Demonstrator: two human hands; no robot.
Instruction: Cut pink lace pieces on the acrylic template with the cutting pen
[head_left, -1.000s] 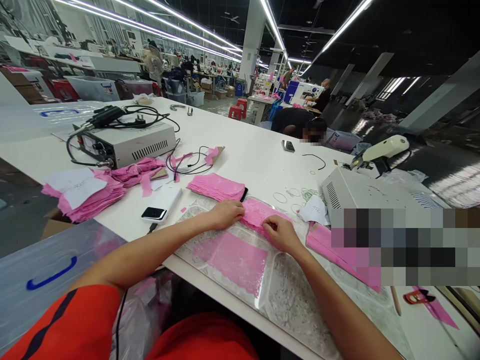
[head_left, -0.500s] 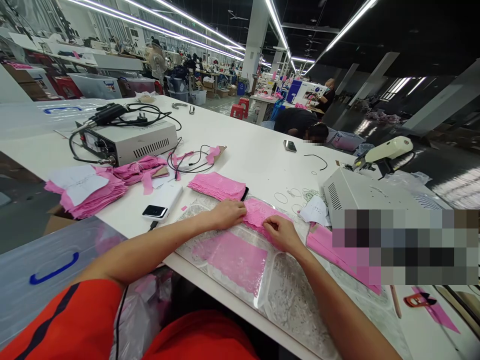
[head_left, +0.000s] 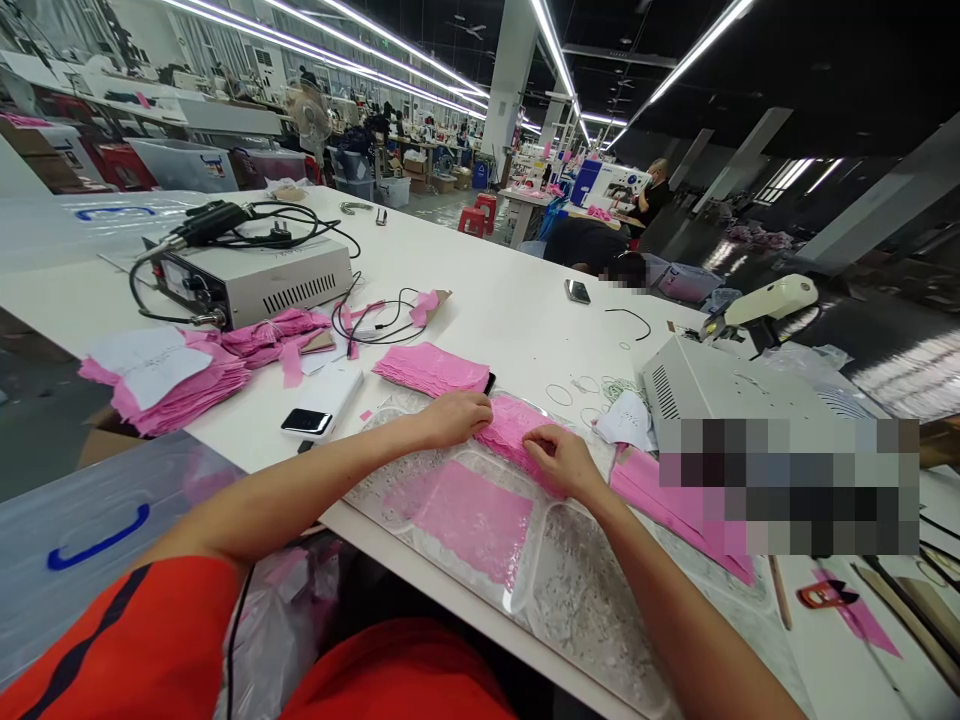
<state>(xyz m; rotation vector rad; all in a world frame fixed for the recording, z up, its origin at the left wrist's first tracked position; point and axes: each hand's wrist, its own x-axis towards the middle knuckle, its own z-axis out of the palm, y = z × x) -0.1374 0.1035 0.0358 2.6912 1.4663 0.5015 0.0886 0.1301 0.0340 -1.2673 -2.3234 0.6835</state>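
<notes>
Pink fabric with ruffled edges lies between my two hands on the table. My left hand has its fingers closed on the fabric's left end. At the near right edge my right hand pinches the same fabric between thumb and fingers. Just beyond my left hand rests a stack of pink fabric pieces, with a dark object's edge showing under its right end. Closer to my body, a flat pink piece is spread on a clear, patterned plastic sheet. My fingertips are partly hidden.
Left are a power bank, pink bundles and a grey control box with cables. Right are pink strips, another grey box and orange-handled snips. A phone lies farther back; a co-worker bends beyond the table.
The view has shifted slightly. Both hands stay on the pink fabric in nearly the same place, with only a small movement of the fingers.
</notes>
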